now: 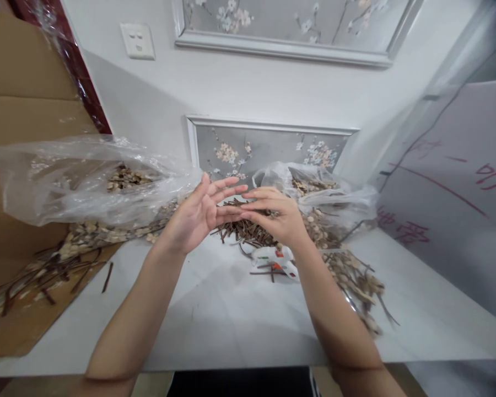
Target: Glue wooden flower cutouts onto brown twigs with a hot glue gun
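My left hand (202,212) is raised over the table with its palm turned up and fingers spread. Facing it, my right hand (276,212) has its fingers stretched out, their tips meeting or overlapping those of the left. Nothing shows in either hand. Behind and below the fingers lies a pile of short brown sticks (252,231), partly hidden by the hands. A white glue gun (273,255) with orange parts rests on the table just below my right hand, partly covered by the wrist.
On the left a clear plastic bag (82,182) holds pale round pieces, beside a cardboard box (28,121). Long dark twigs (45,275) lie on flat cardboard. Another plastic bag (339,198) and dried stemmed pieces (355,281) are on the right of the white table (227,320).
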`<state>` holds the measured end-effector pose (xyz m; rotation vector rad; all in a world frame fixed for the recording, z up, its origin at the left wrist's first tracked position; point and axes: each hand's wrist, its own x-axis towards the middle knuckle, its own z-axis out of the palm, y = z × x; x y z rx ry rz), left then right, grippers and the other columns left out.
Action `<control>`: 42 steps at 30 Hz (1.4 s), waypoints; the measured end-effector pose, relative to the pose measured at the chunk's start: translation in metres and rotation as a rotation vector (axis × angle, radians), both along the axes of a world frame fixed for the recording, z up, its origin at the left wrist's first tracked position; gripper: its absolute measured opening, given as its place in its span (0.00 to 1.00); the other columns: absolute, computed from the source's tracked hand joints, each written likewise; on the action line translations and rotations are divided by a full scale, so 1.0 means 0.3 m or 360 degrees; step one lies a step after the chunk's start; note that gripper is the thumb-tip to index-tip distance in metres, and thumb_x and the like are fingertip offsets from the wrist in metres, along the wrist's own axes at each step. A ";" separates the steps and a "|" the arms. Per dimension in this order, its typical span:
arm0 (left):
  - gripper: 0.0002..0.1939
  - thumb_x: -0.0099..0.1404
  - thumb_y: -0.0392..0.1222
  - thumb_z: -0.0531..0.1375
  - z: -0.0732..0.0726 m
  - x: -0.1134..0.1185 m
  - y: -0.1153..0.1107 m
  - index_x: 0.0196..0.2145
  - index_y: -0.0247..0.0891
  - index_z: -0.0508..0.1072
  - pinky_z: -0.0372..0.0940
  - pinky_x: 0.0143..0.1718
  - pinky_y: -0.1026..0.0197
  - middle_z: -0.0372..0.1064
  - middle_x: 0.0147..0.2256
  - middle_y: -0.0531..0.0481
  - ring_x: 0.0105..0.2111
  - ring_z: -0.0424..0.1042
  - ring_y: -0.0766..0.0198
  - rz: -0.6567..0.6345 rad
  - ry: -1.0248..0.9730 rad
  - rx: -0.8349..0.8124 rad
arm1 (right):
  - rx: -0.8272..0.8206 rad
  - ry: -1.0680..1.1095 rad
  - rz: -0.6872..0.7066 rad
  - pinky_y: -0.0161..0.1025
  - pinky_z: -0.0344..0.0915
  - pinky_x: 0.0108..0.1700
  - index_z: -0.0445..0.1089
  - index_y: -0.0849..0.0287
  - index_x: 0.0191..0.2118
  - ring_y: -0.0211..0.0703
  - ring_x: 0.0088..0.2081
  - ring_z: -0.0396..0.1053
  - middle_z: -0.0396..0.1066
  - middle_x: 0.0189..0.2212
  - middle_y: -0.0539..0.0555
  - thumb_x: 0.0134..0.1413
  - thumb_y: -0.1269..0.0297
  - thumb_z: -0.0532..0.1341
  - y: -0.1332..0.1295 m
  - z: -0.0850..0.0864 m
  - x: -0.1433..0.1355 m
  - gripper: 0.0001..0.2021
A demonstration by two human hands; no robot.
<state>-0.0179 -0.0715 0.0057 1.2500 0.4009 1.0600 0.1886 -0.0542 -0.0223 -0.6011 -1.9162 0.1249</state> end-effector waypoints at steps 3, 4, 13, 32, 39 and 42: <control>0.31 0.69 0.64 0.46 0.003 -0.002 -0.001 0.55 0.37 0.69 0.67 0.51 0.50 0.62 0.61 0.38 0.48 0.74 0.49 -0.0021 -0.0013 -0.0014 | 0.0032 0.0028 -0.0056 0.49 0.66 0.54 0.79 0.48 0.36 0.47 0.47 0.72 0.79 0.38 0.50 0.58 0.64 0.63 0.002 -0.002 -0.007 0.06; 0.32 0.69 0.64 0.46 0.004 -0.002 -0.001 0.55 0.37 0.69 0.67 0.51 0.50 0.62 0.61 0.38 0.50 0.73 0.48 -0.0030 -0.0015 -0.0023 | 0.0040 0.0049 -0.0076 0.48 0.67 0.53 0.78 0.49 0.36 0.47 0.45 0.72 0.79 0.37 0.50 0.59 0.64 0.62 0.002 -0.003 -0.011 0.07; 0.33 0.68 0.65 0.47 0.010 -0.010 0.002 0.57 0.39 0.68 0.67 0.52 0.46 0.57 0.64 0.38 0.52 0.72 0.42 -0.0089 0.0012 -0.0037 | -0.0225 0.0120 -0.0510 0.42 0.64 0.45 0.75 0.57 0.36 0.46 0.39 0.71 0.77 0.35 0.54 0.62 0.58 0.58 0.056 -0.046 0.000 0.11; 0.40 0.64 0.71 0.47 0.007 -0.035 -0.003 0.62 0.41 0.64 0.61 0.57 0.43 0.58 0.63 0.37 0.55 0.69 0.42 -0.0286 -0.0020 0.0136 | -0.0842 0.0539 0.0007 0.40 0.69 0.39 0.80 0.57 0.32 0.46 0.35 0.75 0.80 0.31 0.53 0.54 0.59 0.65 -0.123 0.067 -0.067 0.08; 0.37 0.64 0.70 0.48 -0.023 0.010 -0.005 0.63 0.46 0.63 0.60 0.57 0.45 0.47 0.68 0.42 0.54 0.70 0.43 -0.0387 0.0064 0.0230 | -0.0914 0.0655 -0.0006 0.39 0.68 0.39 0.80 0.57 0.33 0.45 0.35 0.74 0.80 0.32 0.52 0.52 0.57 0.66 -0.104 0.062 -0.054 0.09; 0.36 0.65 0.70 0.48 -0.036 0.016 0.003 0.64 0.50 0.60 0.57 0.59 0.44 0.40 0.70 0.45 0.54 0.70 0.43 -0.0396 0.0097 0.0307 | -0.0828 0.0745 -0.0022 0.38 0.68 0.39 0.79 0.58 0.33 0.44 0.33 0.73 0.78 0.30 0.52 0.53 0.55 0.66 -0.084 0.046 -0.051 0.12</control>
